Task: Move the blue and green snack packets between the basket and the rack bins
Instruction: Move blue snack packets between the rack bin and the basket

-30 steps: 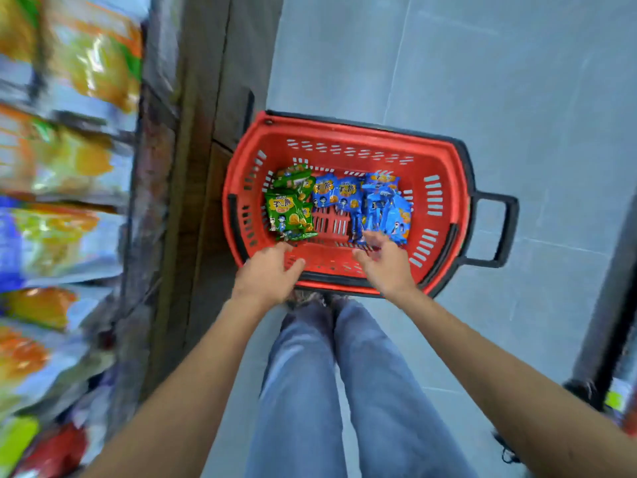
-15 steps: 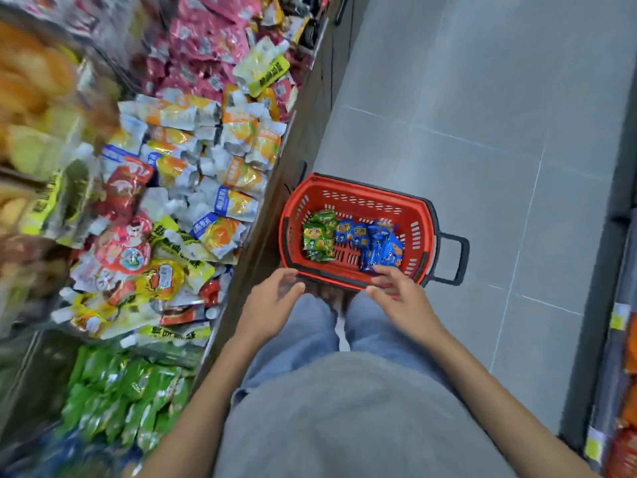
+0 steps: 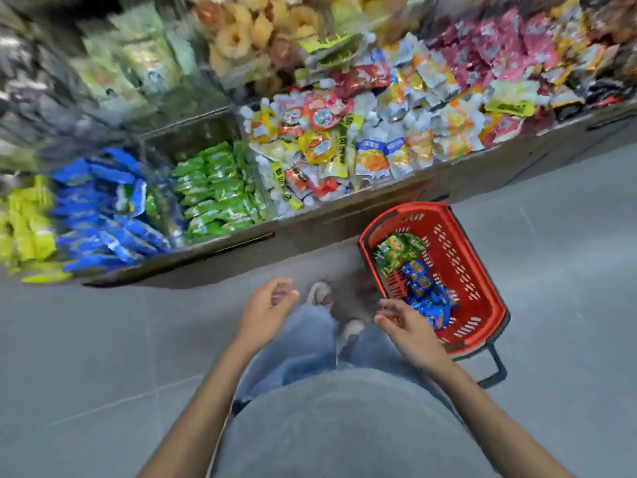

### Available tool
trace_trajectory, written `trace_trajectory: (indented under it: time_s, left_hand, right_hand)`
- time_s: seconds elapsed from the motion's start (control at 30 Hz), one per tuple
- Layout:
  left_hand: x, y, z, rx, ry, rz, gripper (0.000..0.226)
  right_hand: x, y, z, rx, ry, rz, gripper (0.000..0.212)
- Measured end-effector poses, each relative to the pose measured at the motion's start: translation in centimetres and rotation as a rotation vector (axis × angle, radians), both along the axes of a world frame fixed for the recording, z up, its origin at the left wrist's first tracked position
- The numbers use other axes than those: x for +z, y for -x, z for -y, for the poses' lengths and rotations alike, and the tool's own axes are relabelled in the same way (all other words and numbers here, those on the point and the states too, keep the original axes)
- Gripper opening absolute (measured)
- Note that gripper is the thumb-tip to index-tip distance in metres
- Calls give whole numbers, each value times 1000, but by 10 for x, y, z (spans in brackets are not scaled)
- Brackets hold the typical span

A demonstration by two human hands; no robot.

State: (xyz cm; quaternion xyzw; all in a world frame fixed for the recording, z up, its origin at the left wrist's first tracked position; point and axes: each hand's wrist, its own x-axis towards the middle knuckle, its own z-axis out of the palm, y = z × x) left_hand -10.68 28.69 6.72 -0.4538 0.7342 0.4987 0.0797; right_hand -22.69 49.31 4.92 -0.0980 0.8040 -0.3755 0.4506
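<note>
Nothing is being held by the relaxed left hand (image 3: 267, 307) or right hand (image 3: 405, 320), and mixed grabs are being risked by abutting green packets (image 3: 396, 250) and blue packets (image 3: 425, 294).

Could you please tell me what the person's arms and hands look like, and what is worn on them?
The left forearm and right forearm are bare, with no sleeves in view. The left hand and right hand wear no gloves; no watch, bracelet or ring shows, though the picture is slightly blurred. A grey top and blue jeans show below.
</note>
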Motion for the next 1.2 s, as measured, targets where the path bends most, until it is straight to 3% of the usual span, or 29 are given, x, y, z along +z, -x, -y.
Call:
trace_trajectory:
  time_s: [0.3, 0.47, 0.77, 1.2]
  left_hand:
    - [10, -173, -6, 770, -28, -12, 25]
    - [3, -238, 22, 1000, -69, -51, 16]
    - [9, -308, 143, 831, -25, -110, 13]
    - [-8, -246, 314, 608, -24, -158, 11]
  right_hand:
    - [26, -66, 150, 682, 99, -88, 33]
    - [32, -125, 222, 818, 119, -95, 30]
    - [31, -196, 301, 665, 104, -46, 26]
    - [3, -168, 439, 487, 74, -105, 26]
